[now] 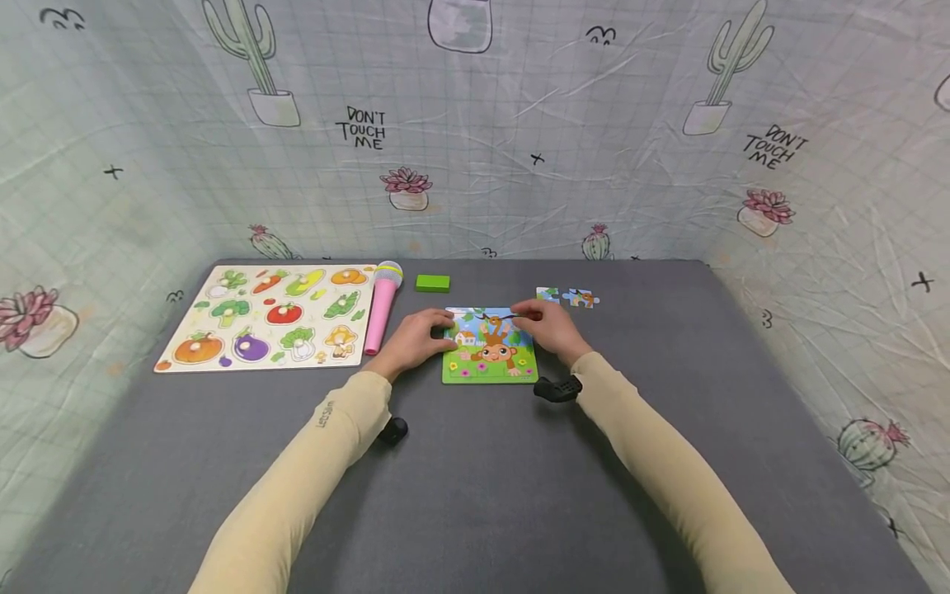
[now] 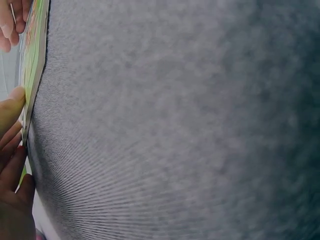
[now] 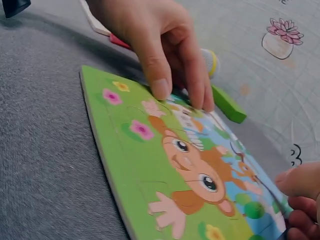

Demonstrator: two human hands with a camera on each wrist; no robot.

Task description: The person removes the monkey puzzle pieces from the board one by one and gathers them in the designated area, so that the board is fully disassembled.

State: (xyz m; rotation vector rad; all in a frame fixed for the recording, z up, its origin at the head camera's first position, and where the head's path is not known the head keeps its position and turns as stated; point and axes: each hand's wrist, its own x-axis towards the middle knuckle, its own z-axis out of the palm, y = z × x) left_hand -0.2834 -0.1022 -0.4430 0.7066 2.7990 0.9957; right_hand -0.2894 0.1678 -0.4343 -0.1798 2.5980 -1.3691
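A jigsaw puzzle with a monkey picture lies in a flat tray with a green border. Against its left edge rests my left hand, also seen in the right wrist view, where its thumb touches the board and the fingers extend toward the far edge. At the far right corner is my right hand, its fingers bent close to the picture; whether a piece lies between thumb and fingers is hidden. Just behind that hand are two loose jigsaw pieces, a partly covered one and a fuller one.
On the left lies a vegetable puzzle board, with a pink toy microphone along its right edge. A green block sits behind the monkey puzzle. Patterned cloth hangs at the back and sides of the grey table.
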